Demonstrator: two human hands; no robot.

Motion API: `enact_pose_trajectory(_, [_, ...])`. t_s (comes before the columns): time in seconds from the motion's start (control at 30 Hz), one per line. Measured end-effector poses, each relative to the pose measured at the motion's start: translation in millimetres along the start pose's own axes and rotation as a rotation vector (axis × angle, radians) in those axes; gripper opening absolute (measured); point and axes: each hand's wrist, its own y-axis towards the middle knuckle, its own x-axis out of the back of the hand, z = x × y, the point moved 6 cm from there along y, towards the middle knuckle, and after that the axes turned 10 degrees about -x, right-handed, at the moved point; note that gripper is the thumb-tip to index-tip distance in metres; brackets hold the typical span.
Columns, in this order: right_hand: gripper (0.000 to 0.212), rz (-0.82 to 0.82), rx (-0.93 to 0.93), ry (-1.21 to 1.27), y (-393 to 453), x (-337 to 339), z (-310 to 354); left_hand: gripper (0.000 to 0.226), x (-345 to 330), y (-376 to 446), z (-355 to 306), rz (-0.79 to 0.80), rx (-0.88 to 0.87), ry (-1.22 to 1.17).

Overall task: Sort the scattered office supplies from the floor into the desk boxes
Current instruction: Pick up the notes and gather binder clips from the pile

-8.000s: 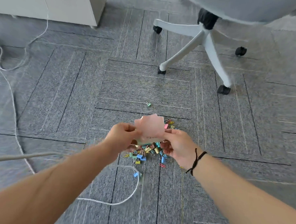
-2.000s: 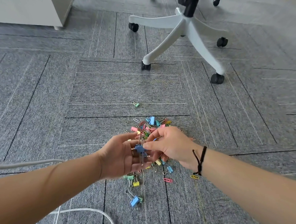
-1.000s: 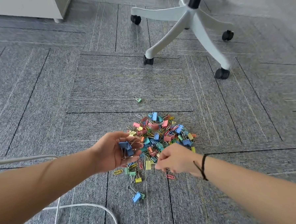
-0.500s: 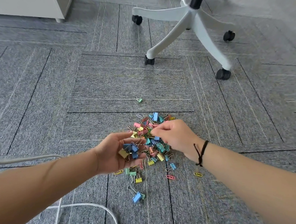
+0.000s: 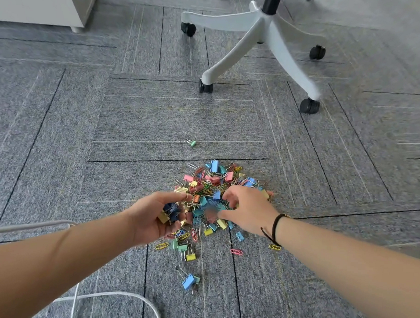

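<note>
The left hand (image 5: 156, 218) is turned palm-up, its fingers curled into a cupped grip round a small clutch of binder clips (image 5: 171, 211) — dark blue and yellow ones show between the fingers. Just to its right the right hand (image 5: 246, 211) reaches palm-down into the near edge of the pile of clips (image 5: 215, 186); its fingers are bent toward a blurred pink clip (image 5: 211, 214) below them, but whether they pinch it I cannot tell. A black cord bracelet (image 5: 272, 229) circles that wrist.

The pile lies on the grey carpet floor (image 5: 58, 151), with loose paper clips (image 5: 236, 251) and a blue binder clip (image 5: 188, 281) strayed nearer the person, and a lone green clip (image 5: 192, 143) well beyond. A white cable (image 5: 114, 296) loops under the left forearm. Farther off stands a white chair base (image 5: 261, 35) on black castors — and a white cabinet (image 5: 42, 1) at the upper left.
</note>
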Motion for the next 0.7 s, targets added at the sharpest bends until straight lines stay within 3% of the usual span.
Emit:
enact_pose_trajectory(0.17, [0.01,-0.056,0.039,-0.101,8.1,-5.6,10.5,0.049,2.4,-1.9,-3.1,0.002,-0.023,0.003])
enact_pose_trajectory(0.3, [0.009,-0.011,-0.041,-0.025,10.6,8.0,2.1,0.049,2.8,-2.3,-4.6,0.023,-0.002,-0.073])
enact_pose_trajectory(0.5, [0.01,0.417,-0.221,0.865,-0.8,27.8,0.3,0.04,-5.5,-1.0,-4.4,0.031,0.008,-0.037])
enact_pose_trajectory(0.7, [0.019,0.45,-0.153,0.898,-14.1,25.0,34.8,0.061,-24.5,-3.2,0.1,0.097,0.062,-0.113])
